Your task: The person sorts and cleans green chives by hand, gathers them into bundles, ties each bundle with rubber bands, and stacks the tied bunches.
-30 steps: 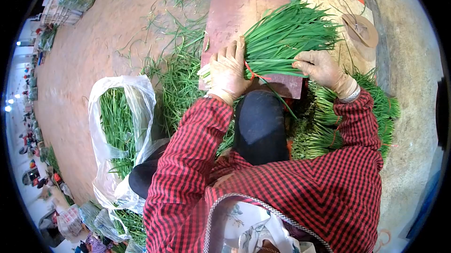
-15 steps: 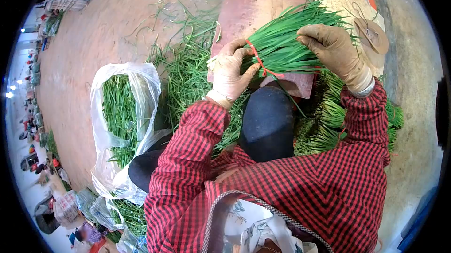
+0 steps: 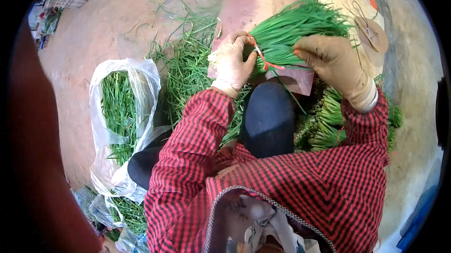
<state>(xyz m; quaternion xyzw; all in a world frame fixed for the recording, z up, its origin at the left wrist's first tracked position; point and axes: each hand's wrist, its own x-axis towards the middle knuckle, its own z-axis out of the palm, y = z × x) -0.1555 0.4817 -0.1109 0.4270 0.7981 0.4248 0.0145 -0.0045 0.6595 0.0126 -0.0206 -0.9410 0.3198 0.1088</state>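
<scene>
A thick bunch of green chives (image 3: 300,23) lies across a reddish board (image 3: 242,4), its leaves fanned to the right. Near its stem end a red tie (image 3: 259,52) goes round it, with a loose end hanging forward. My gloved left hand (image 3: 234,62) is closed round the stems, just left of the tie. Over the lower leaves, my gloved right hand (image 3: 336,60) holds its thumb and forefinger pinched together. A small reddish spot shows at those fingertips; what it is, I cannot make out.
A white plastic bag (image 3: 97,112) of chives stands at left. Loose chives (image 3: 188,67) litter the floor beside the board. More bunches (image 3: 329,119) lie right of my knee (image 3: 268,116). A brown disc (image 3: 376,37) sits upper right. Something dark and blurred (image 3: 42,159) blocks the left edge.
My right hand has moved slightly down, and its fingertips have drawn together. My left hand still grips the bunch. A dark blurred shape has come in at the left edge.
</scene>
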